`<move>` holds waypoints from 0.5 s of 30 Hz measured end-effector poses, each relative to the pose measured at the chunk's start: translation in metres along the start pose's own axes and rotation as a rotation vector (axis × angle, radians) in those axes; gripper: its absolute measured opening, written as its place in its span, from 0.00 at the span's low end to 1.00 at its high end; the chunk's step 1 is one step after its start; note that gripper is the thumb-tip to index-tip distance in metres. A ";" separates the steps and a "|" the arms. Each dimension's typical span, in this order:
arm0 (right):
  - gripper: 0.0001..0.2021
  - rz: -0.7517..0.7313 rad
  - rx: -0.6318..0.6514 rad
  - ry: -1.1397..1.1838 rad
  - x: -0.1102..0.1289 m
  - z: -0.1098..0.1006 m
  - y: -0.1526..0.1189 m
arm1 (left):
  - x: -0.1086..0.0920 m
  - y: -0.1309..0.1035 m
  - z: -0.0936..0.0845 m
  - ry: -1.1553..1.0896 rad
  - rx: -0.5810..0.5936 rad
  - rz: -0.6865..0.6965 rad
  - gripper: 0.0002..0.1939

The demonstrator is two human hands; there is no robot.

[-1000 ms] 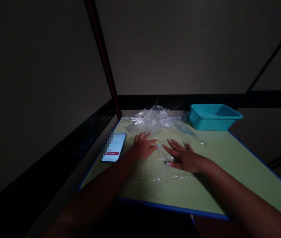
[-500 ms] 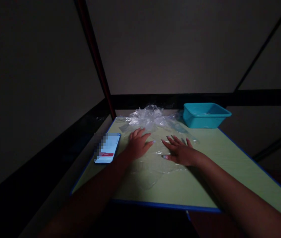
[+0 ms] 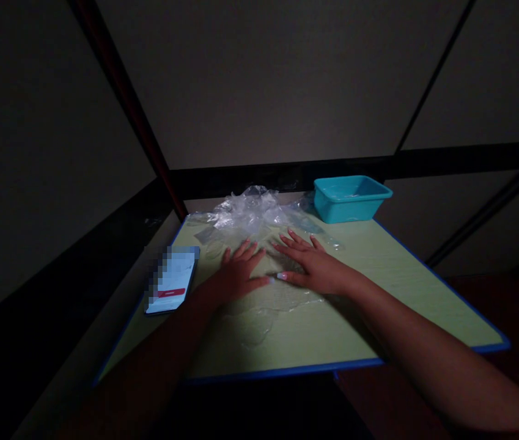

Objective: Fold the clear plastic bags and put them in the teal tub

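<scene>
At a blue-edged, green rectangular worktop (image 3: 406, 275). With left hand (image 3: 235, 275) and right hand (image 3: 320, 269) spread in grip, probably holding thin, clear plastic film (image 3: 277, 299) flat.

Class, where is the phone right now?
In the head view, the phone lies on the table near its left edge, to the left of the left hand.

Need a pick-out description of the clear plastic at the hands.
Start at the pale green, blue-edged table. On it, clear plastic film lies under the left hand and right hand. It is spread nearly flat, unlike the crumpled plastic heap beyond it.
</scene>
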State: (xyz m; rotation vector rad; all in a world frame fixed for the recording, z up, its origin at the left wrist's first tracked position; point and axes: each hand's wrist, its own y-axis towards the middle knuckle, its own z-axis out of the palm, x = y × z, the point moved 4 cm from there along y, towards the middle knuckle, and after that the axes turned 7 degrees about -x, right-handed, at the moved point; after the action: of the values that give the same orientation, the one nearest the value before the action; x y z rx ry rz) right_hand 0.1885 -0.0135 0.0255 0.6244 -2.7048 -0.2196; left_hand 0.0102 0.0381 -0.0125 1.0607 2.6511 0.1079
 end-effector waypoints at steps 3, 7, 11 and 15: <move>0.21 -0.142 -0.125 0.126 0.012 -0.008 -0.001 | 0.009 0.006 -0.021 -0.056 -0.420 -0.087 0.23; 0.10 -0.320 -0.036 0.286 0.031 -0.007 -0.006 | 0.011 0.005 -0.042 -0.145 -0.741 -0.105 0.20; 0.08 -0.503 0.215 0.406 0.051 0.000 -0.015 | 0.007 0.002 -0.046 -0.168 -0.788 -0.109 0.18; 0.07 -0.562 0.398 0.436 0.059 0.003 -0.020 | 0.005 0.002 -0.044 -0.190 -0.841 -0.090 0.18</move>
State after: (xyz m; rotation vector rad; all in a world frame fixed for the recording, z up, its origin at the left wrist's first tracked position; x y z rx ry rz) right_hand 0.1461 -0.0579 0.0359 1.3654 -2.1077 0.2964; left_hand -0.0049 0.0446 0.0286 0.6157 2.1133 0.9468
